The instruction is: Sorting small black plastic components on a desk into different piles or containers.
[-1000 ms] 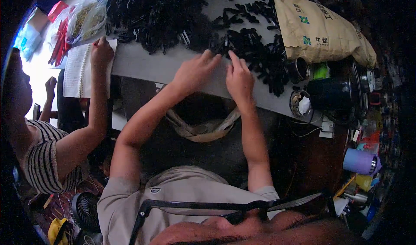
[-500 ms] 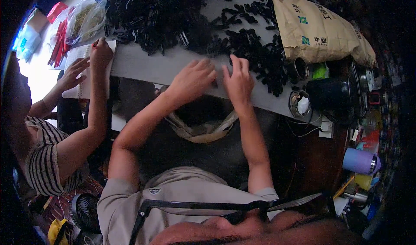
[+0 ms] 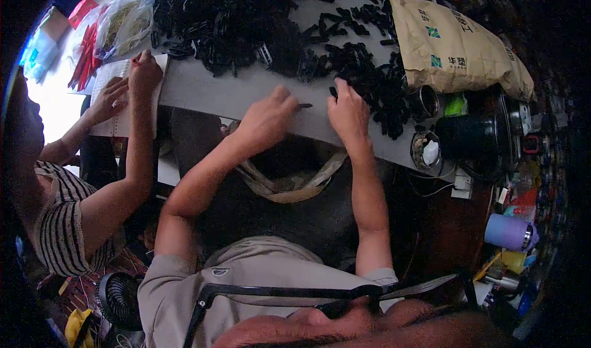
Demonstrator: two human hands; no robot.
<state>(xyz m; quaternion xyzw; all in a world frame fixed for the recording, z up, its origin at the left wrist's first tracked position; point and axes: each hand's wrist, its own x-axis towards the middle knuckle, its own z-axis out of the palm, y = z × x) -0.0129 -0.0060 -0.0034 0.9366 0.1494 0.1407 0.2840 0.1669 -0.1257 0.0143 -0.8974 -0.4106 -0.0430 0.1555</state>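
Hands (image 3: 271, 117) nearer; black parts (image 3: 369, 71) perhaps beside.

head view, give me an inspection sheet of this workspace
surface: grey table, bare strip along its near edge
job's things: large heap of small black parts across the far side; one loose black part lies at the left hand's fingertips
clutter: tan paper sack, black pot, small tin, purple cup, clear bags
hands: left hand flat on the table; right hand at the heap's edge, whether it grips a part cannot be told
cables: thin wires to a white plug block
surroundings: a person in a striped top at an open notebook; small fan on the floor
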